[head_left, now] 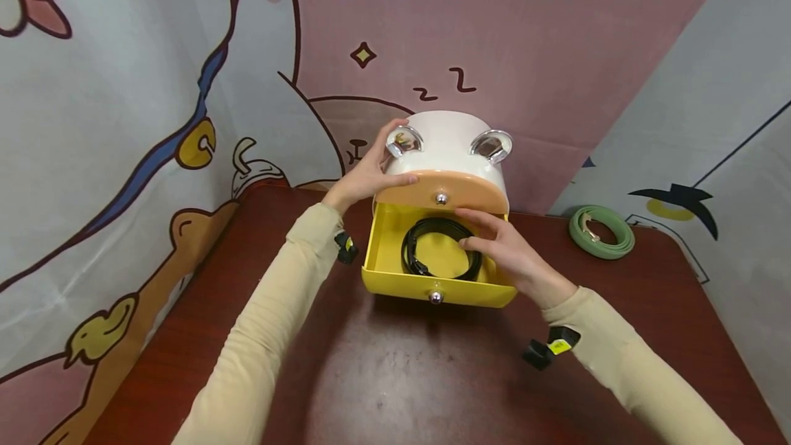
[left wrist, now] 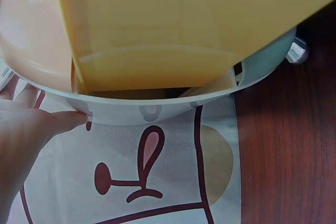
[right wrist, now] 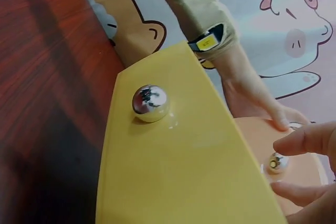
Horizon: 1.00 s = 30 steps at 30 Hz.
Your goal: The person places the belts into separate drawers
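Observation:
A small white drawer box (head_left: 446,134) with silver ears stands at the back of the table. Its upper orange drawer (head_left: 408,191) is closed, and the lower yellow drawer (head_left: 402,284) is pulled out. Inside that lies a coiled black belt (head_left: 410,242). My left hand (head_left: 369,169) grips the box's upper left side, thumb on the front edge by the ear. Over the right part of the yellow drawer hovers my right hand (head_left: 509,253), thumb and fingers spread apart, the thumb close to the belt. In the right wrist view the yellow front (right wrist: 168,166) hides the belt.
A rolled green belt (head_left: 608,249) with a metal buckle lies on the table at the right. The dark red tabletop (head_left: 395,376) stretches in front of the box. Cartoon-printed cloth (head_left: 525,53) hangs behind and at both sides.

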Motion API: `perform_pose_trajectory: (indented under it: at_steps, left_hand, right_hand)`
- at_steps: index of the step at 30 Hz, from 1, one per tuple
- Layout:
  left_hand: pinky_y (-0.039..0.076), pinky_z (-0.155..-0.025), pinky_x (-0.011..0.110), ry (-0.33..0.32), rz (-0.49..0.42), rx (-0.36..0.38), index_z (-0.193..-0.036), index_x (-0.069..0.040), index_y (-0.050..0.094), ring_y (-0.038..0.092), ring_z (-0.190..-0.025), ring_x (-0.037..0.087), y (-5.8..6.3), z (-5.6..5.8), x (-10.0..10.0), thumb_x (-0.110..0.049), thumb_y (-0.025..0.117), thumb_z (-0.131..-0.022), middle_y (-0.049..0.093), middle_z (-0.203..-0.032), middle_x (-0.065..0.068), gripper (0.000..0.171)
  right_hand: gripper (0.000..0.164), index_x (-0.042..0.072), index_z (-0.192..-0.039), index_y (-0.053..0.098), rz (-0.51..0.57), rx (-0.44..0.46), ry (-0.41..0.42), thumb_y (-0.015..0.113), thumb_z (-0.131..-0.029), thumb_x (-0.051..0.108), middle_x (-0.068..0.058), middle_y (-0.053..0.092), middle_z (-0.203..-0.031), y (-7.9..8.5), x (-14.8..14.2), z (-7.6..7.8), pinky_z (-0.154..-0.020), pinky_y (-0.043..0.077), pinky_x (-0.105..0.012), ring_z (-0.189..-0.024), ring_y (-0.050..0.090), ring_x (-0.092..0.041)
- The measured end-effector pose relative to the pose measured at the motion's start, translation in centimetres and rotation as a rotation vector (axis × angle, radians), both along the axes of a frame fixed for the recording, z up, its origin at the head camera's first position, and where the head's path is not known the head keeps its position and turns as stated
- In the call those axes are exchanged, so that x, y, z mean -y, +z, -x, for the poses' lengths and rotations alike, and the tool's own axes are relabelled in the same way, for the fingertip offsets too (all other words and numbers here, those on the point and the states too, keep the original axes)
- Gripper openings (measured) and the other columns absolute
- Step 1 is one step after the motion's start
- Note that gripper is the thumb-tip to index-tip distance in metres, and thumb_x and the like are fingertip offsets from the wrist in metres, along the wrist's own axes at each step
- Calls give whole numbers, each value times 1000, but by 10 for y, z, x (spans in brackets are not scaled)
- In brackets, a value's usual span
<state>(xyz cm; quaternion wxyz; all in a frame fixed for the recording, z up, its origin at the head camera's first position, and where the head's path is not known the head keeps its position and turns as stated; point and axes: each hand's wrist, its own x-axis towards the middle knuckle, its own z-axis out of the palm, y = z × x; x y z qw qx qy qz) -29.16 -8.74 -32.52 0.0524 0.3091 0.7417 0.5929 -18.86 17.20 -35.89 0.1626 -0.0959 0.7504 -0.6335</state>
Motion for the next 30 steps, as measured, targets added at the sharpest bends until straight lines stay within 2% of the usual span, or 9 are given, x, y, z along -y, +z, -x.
perform_pose_trajectory:
  at_steps: [4,8,12,15,18,23,27,30]
  left_hand:
    - [14,-114,49,-4,-5,-4,-152,-19,15,19,-143,34,1,1,0,-4,75,-83,15,-157,5,93]
    - [15,-114,47,5,3,6,-152,-20,15,20,-143,31,2,0,0,-5,75,-83,13,-157,4,93]
    - [15,-114,45,12,4,12,-153,-19,14,19,-143,31,1,0,1,-5,75,-84,13,-157,4,93]
    - [14,-114,44,12,1,14,-153,-19,14,17,-144,32,0,0,1,-5,75,-84,12,-158,5,93]
    - [15,-114,41,19,4,26,-153,-21,14,18,-144,27,0,-1,0,-6,76,-83,13,-157,5,94]
    - [16,-114,40,22,5,41,-153,-22,14,20,-143,21,2,-3,0,-6,76,-83,16,-156,6,94]
    - [16,-114,39,23,6,38,-153,-22,14,19,-143,21,3,-4,-1,-5,75,-84,16,-157,6,94]
    - [17,-114,38,23,4,38,-153,-22,14,20,-143,21,3,-5,-1,-4,75,-83,16,-157,7,94]
  right_hand:
    - [57,-4,-144,40,-19,-57,37,61,-91,4,-21,38,-147,9,-4,-8,-109,24,-44,-137,32,-33]
    - [56,-4,-143,41,-48,-136,82,62,-92,4,-23,41,-145,16,-5,-17,-111,24,-49,-136,34,-34]
    - [54,-1,-142,44,-96,-203,118,63,-92,5,-19,46,-142,20,-3,-24,-109,26,-51,-133,39,-35]
    - [52,2,-141,47,-129,-241,150,63,-92,7,-14,49,-141,21,-2,-29,-103,36,-50,-129,43,-33]
    - [50,4,-140,48,-136,-277,184,64,-93,8,-11,51,-139,21,0,-35,-97,44,-45,-126,48,-30]
    - [49,3,-139,50,-144,-346,235,64,-92,4,-9,54,-135,19,3,-42,-98,42,-47,-120,53,-27]
    - [47,1,-137,51,-139,-395,280,63,-91,1,-10,57,-131,17,6,-48,-96,43,-50,-117,55,-29]
    - [45,-1,-135,52,-118,-408,304,61,-90,-3,-12,60,-126,14,9,-52,-94,45,-47,-115,56,-32]
